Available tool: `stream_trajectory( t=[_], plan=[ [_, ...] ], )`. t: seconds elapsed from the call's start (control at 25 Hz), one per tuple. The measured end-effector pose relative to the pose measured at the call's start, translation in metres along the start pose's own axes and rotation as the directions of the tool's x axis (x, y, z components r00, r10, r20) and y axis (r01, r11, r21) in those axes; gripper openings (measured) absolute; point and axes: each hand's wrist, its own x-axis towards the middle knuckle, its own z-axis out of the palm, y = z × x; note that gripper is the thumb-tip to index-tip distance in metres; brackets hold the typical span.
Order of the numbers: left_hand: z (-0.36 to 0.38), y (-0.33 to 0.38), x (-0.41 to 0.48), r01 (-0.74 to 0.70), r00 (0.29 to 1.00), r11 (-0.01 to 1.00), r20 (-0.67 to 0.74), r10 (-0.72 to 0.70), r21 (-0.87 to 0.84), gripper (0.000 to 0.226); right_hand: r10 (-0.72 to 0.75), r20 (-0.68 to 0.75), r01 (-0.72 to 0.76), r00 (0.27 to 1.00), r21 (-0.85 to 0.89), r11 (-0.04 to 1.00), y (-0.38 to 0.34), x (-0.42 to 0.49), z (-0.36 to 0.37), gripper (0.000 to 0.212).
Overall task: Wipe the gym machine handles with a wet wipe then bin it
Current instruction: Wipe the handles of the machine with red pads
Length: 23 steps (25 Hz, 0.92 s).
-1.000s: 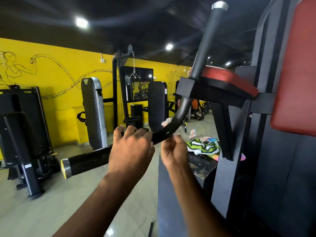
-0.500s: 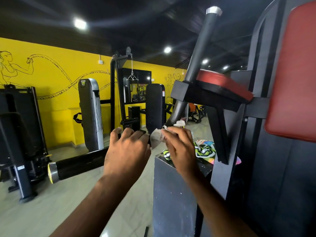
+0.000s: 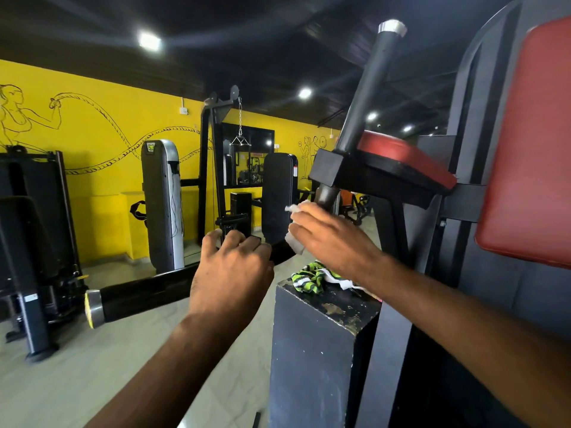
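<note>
support: black scuffed block (image 3: 321,350) | on top: green-striped cloth (image 3: 309,278) | beneath: pale tiled floor (image 3: 92,366)

Handle (image 3: 145,296): glossy black, with a silver end cap edged in yellow. Wipe (image 3: 294,244): white. Cloth (image 3: 309,279): striped bright green, black and white. Back pad (image 3: 531,143) and arm pad (image 3: 401,149): red, on a black frame (image 3: 349,173). Wall (image 3: 102,186): yellow, with black line drawings of a rope and figures. Floor (image 3: 92,381): pale grey. Ceiling (image 3: 247,26): black.

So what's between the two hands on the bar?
Head view: a short bare stretch of black bar, then the wet wipe the right hand holds.
</note>
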Motion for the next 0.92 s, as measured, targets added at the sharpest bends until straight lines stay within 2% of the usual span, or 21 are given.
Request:
stream_trajectory(
  t=[0.12,0.24,0.4,0.44,0.48,0.52,0.56,0.6,0.64,0.68,0.72,0.76,0.8,0.84,0.92],
  plan=[
    [0.000,-0.001,0.002,0.005,1.000,1.000,0.010,-0.005,-0.006,0.011,0.118,0.037,-0.117,0.992,-0.022,0.993,0.005,0.011,-0.009,0.033],
    [-0.001,-0.001,0.001,0.002,1.000,1.000,0.012,-0.002,-0.011,0.011,0.057,0.093,-0.047,0.994,-0.102,0.994,-0.002,0.015,-0.008,0.026],
    [-0.001,0.000,0.002,0.007,1.000,1.000,0.010,-0.007,-0.021,0.013,0.209,-0.031,-0.210,0.977,-0.063,0.976,-0.012,0.006,-0.010,0.035],
    [-0.002,0.000,0.002,0.010,1.000,1.000,0.012,-0.010,-0.024,0.013,0.283,-0.087,-0.283,0.955,0.011,0.959,-0.020,0.002,-0.008,0.035],
    [-0.002,0.001,0.002,0.014,1.000,1.000,0.011,-0.013,-0.025,0.012,0.403,-0.167,-0.382,0.900,0.149,0.912,-0.032,-0.002,-0.002,0.036],
    [-0.002,0.001,0.003,0.016,1.000,1.000,0.009,-0.016,-0.025,0.012,0.567,-0.242,-0.479,0.787,0.340,0.809,-0.044,-0.004,0.006,0.035],
    [-0.001,0.002,0.004,0.015,1.000,1.000,0.010,-0.015,-0.027,0.012,0.738,-0.264,-0.539,0.621,0.539,0.647,-0.056,-0.005,0.015,0.031],
    [-0.001,0.002,0.004,0.011,1.000,0.999,0.013,-0.010,-0.030,0.012,0.880,-0.215,-0.541,0.424,0.718,0.437,-0.067,-0.003,0.023,0.027],
    [0.000,0.003,0.005,0.008,1.000,0.999,0.016,-0.008,-0.033,0.013,0.966,-0.102,-0.478,0.238,0.853,0.208,-0.076,0.001,0.030,0.024],
    [0.000,0.003,0.005,0.007,1.000,0.999,0.020,-0.006,-0.033,0.013,0.994,0.062,-0.352,0.091,0.936,-0.026,-0.084,0.006,0.033,0.023],
    [0.001,0.003,0.006,0.003,1.000,1.000,0.019,-0.003,-0.029,0.013,0.966,0.258,-0.159,0.001,0.954,-0.254,-0.090,0.011,0.034,0.022],
    [0.001,0.004,0.007,0.001,1.000,1.000,0.013,0.000,-0.027,0.013,0.892,0.451,0.056,-0.013,0.891,-0.450,-0.092,0.017,0.036,0.021],
    [0.002,0.005,0.007,0.001,1.000,1.000,0.010,-0.001,-0.030,0.013,0.794,0.607,0.241,0.037,0.766,-0.596,-0.092,0.019,0.037,0.020],
    [0.002,0.006,0.006,0.002,1.000,0.999,0.010,-0.002,-0.034,0.013,0.699,0.705,0.371,0.116,0.622,-0.689,-0.089,0.019,0.039,0.020],
    [0.003,0.006,0.007,0.004,1.000,0.999,0.001,-0.004,-0.032,0.013,0.585,0.758,0.478,0.289,0.415,-0.774,-0.077,0.016,0.045,0.022]
  ],
)
